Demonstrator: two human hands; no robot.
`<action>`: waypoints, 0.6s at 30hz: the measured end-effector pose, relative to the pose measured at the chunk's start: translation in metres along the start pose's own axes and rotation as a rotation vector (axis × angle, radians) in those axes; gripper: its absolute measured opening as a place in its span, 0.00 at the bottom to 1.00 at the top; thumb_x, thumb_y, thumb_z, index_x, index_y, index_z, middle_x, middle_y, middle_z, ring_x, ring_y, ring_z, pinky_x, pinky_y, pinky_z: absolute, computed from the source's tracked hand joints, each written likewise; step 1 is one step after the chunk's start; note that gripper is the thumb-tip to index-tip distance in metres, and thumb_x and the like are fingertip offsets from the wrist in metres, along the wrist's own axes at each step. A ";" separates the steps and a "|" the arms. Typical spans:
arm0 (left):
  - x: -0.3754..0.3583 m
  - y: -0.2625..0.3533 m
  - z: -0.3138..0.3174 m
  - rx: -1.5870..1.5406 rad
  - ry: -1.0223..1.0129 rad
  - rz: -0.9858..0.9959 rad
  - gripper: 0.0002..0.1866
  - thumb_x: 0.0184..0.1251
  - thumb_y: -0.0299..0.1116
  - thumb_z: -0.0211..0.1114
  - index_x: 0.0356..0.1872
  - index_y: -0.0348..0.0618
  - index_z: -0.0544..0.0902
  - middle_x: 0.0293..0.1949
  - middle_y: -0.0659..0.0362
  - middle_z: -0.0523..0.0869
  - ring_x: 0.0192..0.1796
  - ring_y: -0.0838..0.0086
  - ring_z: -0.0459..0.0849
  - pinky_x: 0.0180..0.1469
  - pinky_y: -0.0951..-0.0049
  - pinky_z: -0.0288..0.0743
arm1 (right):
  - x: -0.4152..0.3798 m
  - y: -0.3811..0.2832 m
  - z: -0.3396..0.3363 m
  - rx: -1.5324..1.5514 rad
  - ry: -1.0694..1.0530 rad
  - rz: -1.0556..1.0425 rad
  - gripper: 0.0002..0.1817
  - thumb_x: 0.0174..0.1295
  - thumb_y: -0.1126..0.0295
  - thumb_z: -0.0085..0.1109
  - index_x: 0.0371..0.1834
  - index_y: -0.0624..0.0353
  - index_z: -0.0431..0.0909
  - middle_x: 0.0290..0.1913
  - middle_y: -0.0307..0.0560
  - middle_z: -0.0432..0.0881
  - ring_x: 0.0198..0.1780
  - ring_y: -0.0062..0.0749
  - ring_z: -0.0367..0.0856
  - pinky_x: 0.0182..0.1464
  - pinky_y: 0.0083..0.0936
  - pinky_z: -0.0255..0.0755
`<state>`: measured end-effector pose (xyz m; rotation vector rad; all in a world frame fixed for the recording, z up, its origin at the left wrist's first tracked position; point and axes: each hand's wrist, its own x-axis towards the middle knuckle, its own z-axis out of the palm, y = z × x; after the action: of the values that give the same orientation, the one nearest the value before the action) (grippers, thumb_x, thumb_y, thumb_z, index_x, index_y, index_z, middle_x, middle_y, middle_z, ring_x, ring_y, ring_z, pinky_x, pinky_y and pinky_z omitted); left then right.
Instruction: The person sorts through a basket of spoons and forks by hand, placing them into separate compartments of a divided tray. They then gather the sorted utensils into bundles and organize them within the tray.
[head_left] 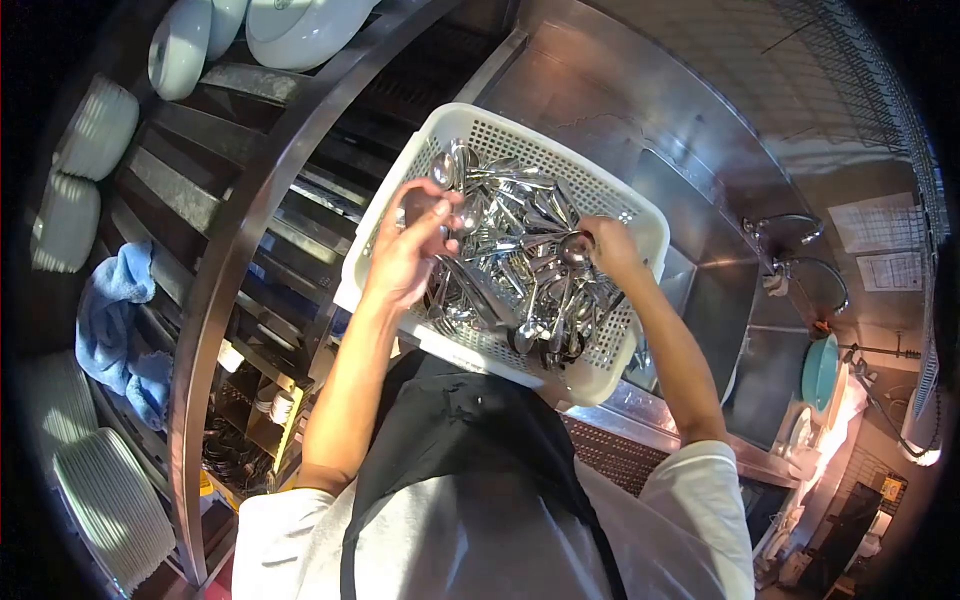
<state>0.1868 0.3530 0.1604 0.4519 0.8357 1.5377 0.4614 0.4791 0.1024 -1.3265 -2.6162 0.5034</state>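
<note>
A white perforated plastic basket (420,165) full of steel spoons and other cutlery (520,260) rests in front of me at chest height. My left hand (405,250) is inside its left side, closed around several spoons (452,175) whose bowls stick up above my fingers. My right hand (610,245) reaches in from the right and grips a single spoon (575,250) by its bowl end. Both forearms stretch up from my black apron.
A steel shelf rack (230,240) curves along the left, carrying stacked white bowls (95,130), plates (110,505) and a blue cloth (120,325). A steel sink (700,270) with taps (790,245) lies to the right beyond the basket.
</note>
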 end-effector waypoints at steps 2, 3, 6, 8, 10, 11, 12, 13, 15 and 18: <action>-0.005 0.006 -0.008 0.030 0.045 0.104 0.14 0.59 0.27 0.63 0.44 0.48 0.70 0.36 0.62 0.76 0.35 0.77 0.75 0.33 0.75 0.72 | -0.002 0.004 -0.010 -0.044 -0.103 0.025 0.11 0.51 0.73 0.62 0.38 0.62 0.76 0.38 0.53 0.81 0.38 0.42 0.79 0.42 0.31 0.71; -0.011 0.009 -0.012 0.021 0.078 0.148 0.16 0.58 0.27 0.64 0.45 0.48 0.70 0.36 0.61 0.76 0.36 0.77 0.75 0.33 0.75 0.72 | -0.003 -0.013 -0.038 0.061 0.075 -0.095 0.09 0.52 0.78 0.55 0.37 0.60 0.75 0.39 0.50 0.81 0.39 0.42 0.80 0.41 0.31 0.72; -0.037 0.031 -0.016 0.028 0.154 0.251 0.21 0.56 0.28 0.63 0.51 0.48 0.70 0.35 0.61 0.75 0.36 0.75 0.75 0.33 0.75 0.72 | 0.002 -0.031 -0.100 0.365 0.394 -0.219 0.16 0.51 0.88 0.40 0.39 0.58 0.70 0.37 0.45 0.80 0.38 0.38 0.80 0.39 0.29 0.72; -0.066 0.040 -0.027 0.065 0.174 0.311 0.25 0.58 0.27 0.58 0.58 0.48 0.65 0.39 0.60 0.72 0.39 0.75 0.71 0.37 0.77 0.70 | -0.004 -0.052 -0.137 0.238 0.564 -0.188 0.18 0.51 0.88 0.39 0.43 0.57 0.68 0.35 0.45 0.78 0.39 0.34 0.80 0.38 0.27 0.72; -0.103 0.046 -0.035 -0.003 0.235 0.374 0.25 0.55 0.24 0.57 0.57 0.48 0.66 0.37 0.59 0.71 0.38 0.75 0.72 0.36 0.76 0.71 | -0.003 -0.042 -0.148 0.412 0.569 0.038 0.18 0.55 0.87 0.40 0.47 0.56 0.67 0.39 0.44 0.78 0.43 0.30 0.78 0.40 0.24 0.73; -0.127 0.046 -0.044 0.022 0.289 0.406 0.25 0.54 0.24 0.56 0.56 0.49 0.66 0.39 0.59 0.70 0.38 0.74 0.72 0.37 0.76 0.71 | 0.001 -0.041 -0.146 0.567 0.572 0.031 0.16 0.59 0.83 0.43 0.49 0.56 0.68 0.42 0.43 0.78 0.45 0.29 0.77 0.41 0.24 0.73; -0.152 0.047 -0.039 0.017 0.435 0.446 0.26 0.52 0.24 0.55 0.56 0.47 0.66 0.37 0.58 0.71 0.37 0.74 0.72 0.37 0.75 0.71 | 0.006 -0.043 -0.141 0.734 0.554 0.014 0.15 0.62 0.80 0.45 0.52 0.56 0.70 0.44 0.43 0.77 0.47 0.27 0.76 0.42 0.23 0.73; -0.178 0.043 -0.042 -0.010 0.555 0.489 0.26 0.51 0.24 0.55 0.55 0.45 0.66 0.36 0.57 0.71 0.37 0.73 0.72 0.37 0.75 0.72 | 0.008 -0.049 -0.138 0.795 0.435 0.102 0.15 0.64 0.75 0.46 0.54 0.56 0.70 0.46 0.42 0.77 0.47 0.27 0.76 0.43 0.22 0.73; -0.235 0.028 -0.053 -0.094 0.740 0.596 0.25 0.47 0.23 0.54 0.52 0.39 0.67 0.33 0.56 0.72 0.36 0.70 0.74 0.36 0.72 0.72 | 0.007 -0.039 -0.111 0.941 0.264 0.128 0.17 0.66 0.65 0.50 0.56 0.58 0.72 0.47 0.40 0.76 0.48 0.25 0.74 0.43 0.18 0.73; -0.320 -0.012 -0.066 -0.356 1.220 0.785 0.23 0.47 0.18 0.51 0.49 0.39 0.67 0.31 0.56 0.73 0.33 0.70 0.74 0.39 0.64 0.72 | -0.004 -0.046 -0.073 1.006 -0.076 0.078 0.23 0.63 0.62 0.52 0.59 0.60 0.66 0.43 0.48 0.78 0.31 0.22 0.76 0.30 0.14 0.70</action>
<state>0.1982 0.0263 0.1681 -0.6028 1.3174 2.6844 0.4506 0.4665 0.1871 -1.0227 -1.8296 1.6048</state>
